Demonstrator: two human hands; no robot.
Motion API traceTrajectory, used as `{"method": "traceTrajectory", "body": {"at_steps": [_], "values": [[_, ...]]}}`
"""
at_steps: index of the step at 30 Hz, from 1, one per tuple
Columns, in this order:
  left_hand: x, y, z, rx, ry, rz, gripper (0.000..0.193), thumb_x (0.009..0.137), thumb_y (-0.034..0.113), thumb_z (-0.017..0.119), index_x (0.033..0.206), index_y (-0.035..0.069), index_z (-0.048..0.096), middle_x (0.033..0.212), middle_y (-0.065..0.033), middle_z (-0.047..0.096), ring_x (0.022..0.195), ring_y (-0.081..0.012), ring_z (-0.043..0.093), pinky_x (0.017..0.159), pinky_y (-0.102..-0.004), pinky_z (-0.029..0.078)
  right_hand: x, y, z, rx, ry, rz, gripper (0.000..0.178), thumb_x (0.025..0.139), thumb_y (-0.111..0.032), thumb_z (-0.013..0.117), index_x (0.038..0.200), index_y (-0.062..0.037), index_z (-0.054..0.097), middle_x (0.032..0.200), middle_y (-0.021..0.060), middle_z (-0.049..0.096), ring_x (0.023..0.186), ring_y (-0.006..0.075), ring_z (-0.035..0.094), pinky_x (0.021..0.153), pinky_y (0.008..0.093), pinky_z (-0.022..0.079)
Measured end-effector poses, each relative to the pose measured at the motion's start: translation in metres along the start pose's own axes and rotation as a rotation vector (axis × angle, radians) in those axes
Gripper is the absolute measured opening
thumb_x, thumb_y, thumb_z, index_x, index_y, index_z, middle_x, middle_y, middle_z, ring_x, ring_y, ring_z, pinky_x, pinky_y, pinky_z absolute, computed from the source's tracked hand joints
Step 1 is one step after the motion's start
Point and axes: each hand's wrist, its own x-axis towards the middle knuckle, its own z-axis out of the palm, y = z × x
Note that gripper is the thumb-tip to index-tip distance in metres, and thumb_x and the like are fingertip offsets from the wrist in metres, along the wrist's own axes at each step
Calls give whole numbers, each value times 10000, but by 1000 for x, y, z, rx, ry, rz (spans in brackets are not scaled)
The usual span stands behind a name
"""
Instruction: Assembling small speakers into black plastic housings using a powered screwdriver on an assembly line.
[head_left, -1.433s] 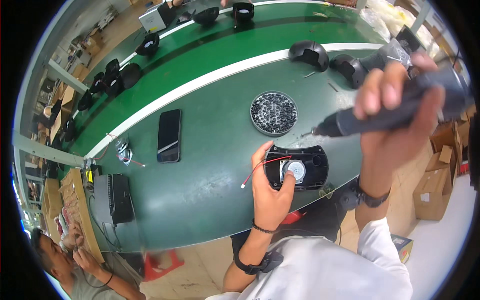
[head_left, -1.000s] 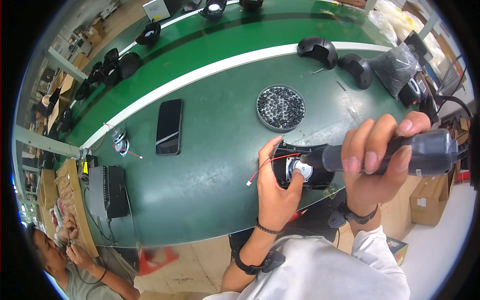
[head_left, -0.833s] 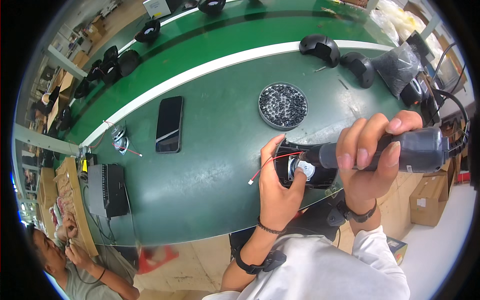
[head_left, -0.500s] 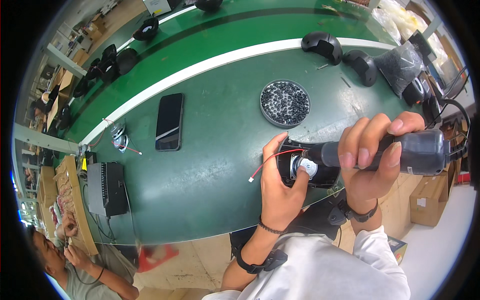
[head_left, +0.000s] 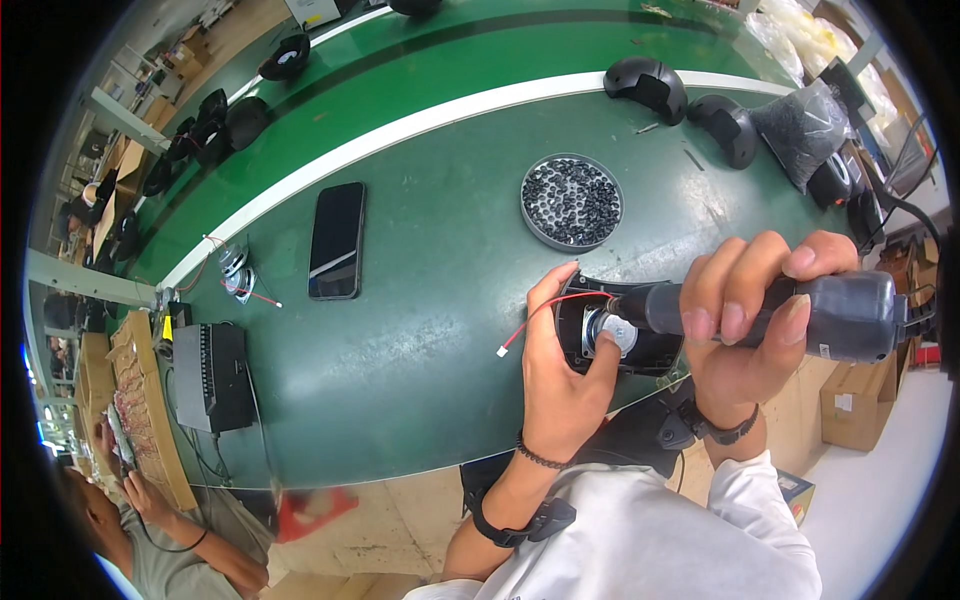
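My left hand [head_left: 568, 395] is wrapped round the left side of a black plastic housing [head_left: 655, 355] near the table's front edge. Its thumb presses on a round silver speaker [head_left: 618, 338] seated inside. From there a red wire [head_left: 535, 318] with a white plug curves out over my fingers. My right hand [head_left: 745, 335] grips a dark electric screwdriver [head_left: 850, 315], held nearly level. Its tip meets the speaker's upper edge; the screw under it, if any, is hidden. Beyond the housing stands a round dish [head_left: 535, 236] of small black screws or similar parts.
A phone [head_left: 338, 240] and loose speakers [head_left: 237, 278] lie to the left, behind a black power box [head_left: 212, 375]. Black shells [head_left: 645, 88] and a filled plastic bag [head_left: 805, 130] sit at the far right. A co-worker [head_left: 190, 555] sits at lower left.
The screwdriver's rear end has dipped slightly, with its tip still at the speaker's edge. My left hand keeps its hold. At lower left the co-worker's head and hands have moved.
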Motion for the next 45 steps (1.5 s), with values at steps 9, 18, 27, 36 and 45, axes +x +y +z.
{"method": "traceTrajectory", "body": {"at_steps": [9,18,27,36,45], "values": [[-1,0,-2,-21,-2,-17,625,832,-93,622,1425,-17,439,1249,-137,559,1077,-207,608,988,-323,475,-5,-2,1,-38,-20,23,454,969,-318,727,1148,-88,379,687,90,549,544,185,546,474,320,497],[-3,-5,-5,41,-21,64,641,836,-106,604,1441,9,426,1166,-84,587,1020,-137,590,921,-282,486,-11,-9,4,-75,-32,69,472,961,-357,732,1150,-101,385,683,60,551,541,168,527,495,302,477],[-6,-1,-5,-8,-36,51,611,811,-100,620,1399,-32,468,1285,-153,552,1111,-256,603,1009,-351,466,-13,-7,-3,-14,-100,72,453,960,-321,740,1140,-95,391,697,60,565,555,170,543,509,302,487],[-4,-4,-6,23,-22,115,614,818,-104,608,1411,-31,461,1287,-149,553,1103,-229,603,1003,-337,474,-6,0,-4,51,-173,88,448,952,-278,753,1128,-88,388,708,73,577,576,179,575,530,312,521],[-13,4,-16,159,-17,69,661,868,8,722,1459,-18,427,1390,-161,518,1284,-233,519,1099,-355,405,30,-34,-9,181,-207,-172,433,1035,-351,605,1256,-52,385,846,126,644,656,237,656,557,290,577]]}}
